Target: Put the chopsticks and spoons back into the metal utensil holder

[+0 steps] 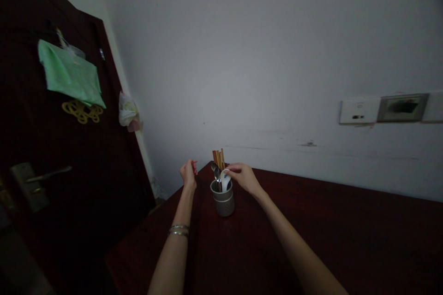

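Note:
A grey cylindrical utensil holder (224, 201) stands on the dark red-brown table (311, 239) near its far corner. Wooden chopsticks (218, 157), a metal spoon (215, 170) and a white ceramic spoon (225, 179) stick up from it. My right hand (244, 177) is at the holder's rim with its fingers pinched on the white ceramic spoon. My left hand (188, 174) hovers just left of the holder, fingers curled closed, with nothing visible in them. Two bangles sit on my left wrist.
A dark door (69, 156) with a metal handle (38, 179) stands at the left, with a green cloth (71, 73) and a small bag (128, 111) hanging on it. A white wall with a socket panel (384, 109) runs behind the table.

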`<act>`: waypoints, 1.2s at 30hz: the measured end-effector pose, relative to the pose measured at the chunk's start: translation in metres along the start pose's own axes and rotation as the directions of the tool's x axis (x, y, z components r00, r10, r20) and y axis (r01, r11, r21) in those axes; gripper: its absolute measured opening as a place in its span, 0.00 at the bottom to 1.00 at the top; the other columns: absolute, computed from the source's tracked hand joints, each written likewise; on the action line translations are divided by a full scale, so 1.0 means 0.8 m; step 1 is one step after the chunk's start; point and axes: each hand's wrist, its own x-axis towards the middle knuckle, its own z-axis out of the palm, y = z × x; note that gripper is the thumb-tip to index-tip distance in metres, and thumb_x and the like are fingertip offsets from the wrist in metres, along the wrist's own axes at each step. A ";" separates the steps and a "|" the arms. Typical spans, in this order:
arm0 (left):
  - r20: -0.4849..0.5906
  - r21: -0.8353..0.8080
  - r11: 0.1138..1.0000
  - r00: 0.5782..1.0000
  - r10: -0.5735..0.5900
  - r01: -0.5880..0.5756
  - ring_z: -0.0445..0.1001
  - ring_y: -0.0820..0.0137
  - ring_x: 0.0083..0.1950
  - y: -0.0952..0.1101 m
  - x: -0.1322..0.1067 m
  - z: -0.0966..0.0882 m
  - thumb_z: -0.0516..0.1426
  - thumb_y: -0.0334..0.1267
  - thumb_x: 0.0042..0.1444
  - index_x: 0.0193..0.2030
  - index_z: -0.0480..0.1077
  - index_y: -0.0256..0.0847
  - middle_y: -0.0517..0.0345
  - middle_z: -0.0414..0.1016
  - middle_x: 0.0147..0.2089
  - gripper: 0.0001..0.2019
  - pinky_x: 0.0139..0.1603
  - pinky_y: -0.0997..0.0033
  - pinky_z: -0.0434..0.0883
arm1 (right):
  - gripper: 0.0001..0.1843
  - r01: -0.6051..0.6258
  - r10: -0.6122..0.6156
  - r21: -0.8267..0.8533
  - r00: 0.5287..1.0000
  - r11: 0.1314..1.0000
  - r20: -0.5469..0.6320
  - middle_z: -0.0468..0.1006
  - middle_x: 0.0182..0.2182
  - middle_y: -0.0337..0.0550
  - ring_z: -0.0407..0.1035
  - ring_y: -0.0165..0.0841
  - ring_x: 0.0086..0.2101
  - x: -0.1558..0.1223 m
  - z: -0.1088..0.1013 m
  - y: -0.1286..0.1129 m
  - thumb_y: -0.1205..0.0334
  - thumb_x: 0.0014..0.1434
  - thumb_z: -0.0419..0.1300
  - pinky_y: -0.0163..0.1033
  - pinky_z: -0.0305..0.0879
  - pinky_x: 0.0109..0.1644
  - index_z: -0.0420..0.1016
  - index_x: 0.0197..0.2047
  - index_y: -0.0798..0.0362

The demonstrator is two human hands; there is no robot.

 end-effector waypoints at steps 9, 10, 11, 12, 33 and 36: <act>0.345 0.047 0.932 0.881 0.323 -0.360 0.53 0.83 0.15 0.120 -0.057 0.038 0.56 0.46 0.45 0.27 0.69 0.34 0.65 0.60 0.18 0.14 0.13 0.80 0.50 | 0.13 0.093 -0.065 0.062 0.931 0.994 -0.359 0.77 0.36 0.46 0.69 0.35 0.38 0.010 -0.017 -0.031 0.54 0.50 0.58 0.39 0.65 0.42 0.78 0.32 0.54; 0.432 0.101 0.916 0.846 0.312 -0.389 0.54 0.83 0.16 0.130 -0.067 0.040 0.57 0.46 0.44 0.28 0.70 0.34 0.64 0.63 0.20 0.14 0.14 0.80 0.51 | 0.14 0.103 -0.070 0.066 0.921 0.993 -0.383 0.77 0.36 0.46 0.69 0.35 0.38 0.010 -0.021 -0.038 0.53 0.50 0.58 0.39 0.65 0.41 0.77 0.33 0.54; 0.521 0.145 0.900 0.805 0.283 -0.410 0.56 0.83 0.17 0.137 -0.077 0.043 0.58 0.45 0.43 0.31 0.71 0.34 0.62 0.65 0.22 0.14 0.15 0.81 0.53 | 0.14 0.112 -0.075 0.069 0.912 0.991 -0.404 0.77 0.35 0.46 0.69 0.34 0.38 0.011 -0.026 -0.044 0.53 0.50 0.57 0.38 0.65 0.41 0.77 0.33 0.53; 0.614 0.174 0.892 0.754 0.232 -0.416 0.58 0.82 0.18 0.143 -0.086 0.045 0.59 0.44 0.42 0.34 0.72 0.35 0.61 0.67 0.24 0.15 0.17 0.81 0.55 | 0.13 0.121 -0.081 0.071 0.904 0.990 -0.419 0.77 0.35 0.46 0.69 0.34 0.37 0.011 -0.030 -0.051 0.54 0.51 0.57 0.38 0.65 0.40 0.77 0.33 0.53; 0.648 0.035 0.996 0.761 0.038 -0.079 0.49 0.84 0.13 0.121 -0.111 0.075 0.60 0.45 0.43 0.25 0.69 0.33 0.67 0.55 0.14 0.14 0.13 0.79 0.44 | 0.30 -0.209 0.249 0.370 0.966 0.905 -0.064 0.71 0.45 0.54 0.70 0.36 0.36 0.008 -0.058 -0.084 0.53 0.43 0.63 0.35 0.70 0.28 0.68 0.48 0.58; 0.593 -0.063 0.998 0.805 0.024 0.016 0.48 0.85 0.13 0.119 -0.112 0.081 0.60 0.44 0.42 0.27 0.70 0.32 0.69 0.53 0.14 0.14 0.13 0.79 0.44 | 0.24 -0.323 0.263 0.364 0.943 0.874 0.205 0.74 0.39 0.51 0.71 0.35 0.34 0.005 -0.046 -0.078 0.52 0.45 0.61 0.34 0.70 0.26 0.70 0.45 0.57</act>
